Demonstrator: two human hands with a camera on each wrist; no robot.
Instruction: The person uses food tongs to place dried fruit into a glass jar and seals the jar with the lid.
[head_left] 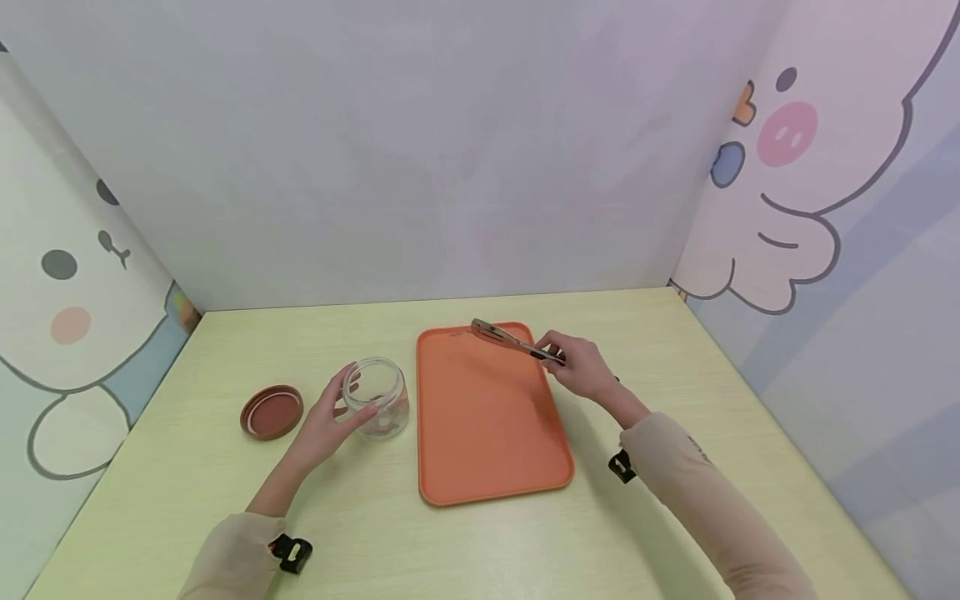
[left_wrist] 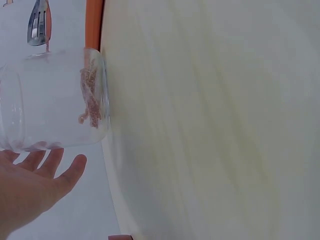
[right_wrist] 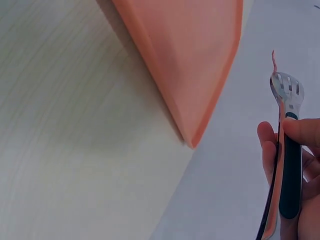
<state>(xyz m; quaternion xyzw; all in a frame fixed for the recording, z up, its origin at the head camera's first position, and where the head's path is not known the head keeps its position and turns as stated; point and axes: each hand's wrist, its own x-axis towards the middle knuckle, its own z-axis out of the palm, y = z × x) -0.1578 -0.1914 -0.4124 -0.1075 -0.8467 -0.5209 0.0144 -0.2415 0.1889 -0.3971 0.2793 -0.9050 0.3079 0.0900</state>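
Note:
A clear glass jar (head_left: pixel 378 398) stands open on the table, left of an orange tray (head_left: pixel 487 425). My left hand (head_left: pixel 322 425) lies against the jar's left side with straight fingers. In the left wrist view the jar (left_wrist: pixel 45 100) holds a few brownish shreds (left_wrist: pixel 90 100) at its bottom, and my left hand's fingers (left_wrist: pixel 55 165) are spread beside it. My right hand (head_left: pixel 558 354) grips metal tongs (head_left: pixel 502 335) over the tray's far right corner. In the right wrist view the tongs (right_wrist: pixel 287 92) have a dark handle, and a thin pink strand (right_wrist: pixel 273 60) hangs at their slotted tip.
A reddish-brown lid (head_left: pixel 272 412) lies flat on the table left of the jar. The pale wooden table (head_left: pixel 675 400) is enclosed by white walls at the back and cartoon-printed panels on both sides.

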